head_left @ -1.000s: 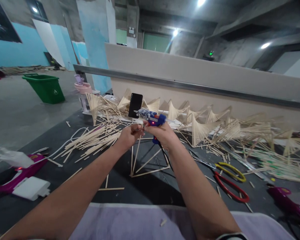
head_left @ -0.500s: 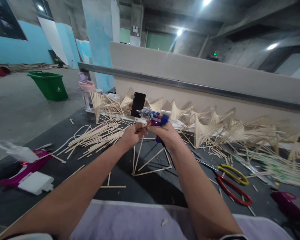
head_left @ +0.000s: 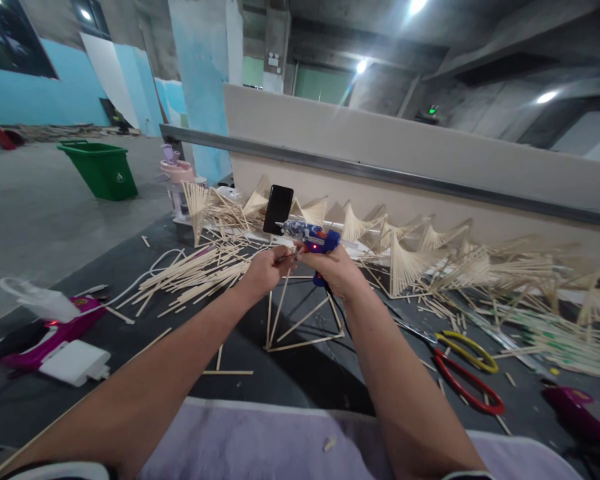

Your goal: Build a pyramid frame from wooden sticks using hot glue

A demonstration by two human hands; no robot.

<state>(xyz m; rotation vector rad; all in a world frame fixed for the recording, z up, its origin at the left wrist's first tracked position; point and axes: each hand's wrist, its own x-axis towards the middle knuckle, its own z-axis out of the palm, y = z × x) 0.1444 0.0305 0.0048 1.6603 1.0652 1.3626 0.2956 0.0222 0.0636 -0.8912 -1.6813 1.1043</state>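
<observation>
My right hand [head_left: 337, 270] is wrapped round a blue hot glue gun [head_left: 313, 235] with a red light on its side; its whitish, smeared nozzle points left. My left hand [head_left: 267, 270] is closed in a pinch at the top of a frame of thin wooden sticks [head_left: 305, 343], close to the fingertips of my right hand. Just what lies between those fingers is mostly hidden. The frame's lower sticks form an angular base on the dark table [head_left: 305, 387]. Behind the nozzle a black phone [head_left: 279, 208] stands upright.
Loose sticks [head_left: 195, 280] are heaped at left. Fanned stick pieces [head_left: 410, 263] line the back along a pale board [head_left: 380, 133]. Scissors [head_left: 467, 373] with red and yellow handles lie at right. A magenta power strip [head_left: 55, 343] with white plugs sits at left, a green bin [head_left: 100, 170] beyond.
The view has shifted very slightly. Both hands, the glue gun and the stick frame keep almost the same positions.
</observation>
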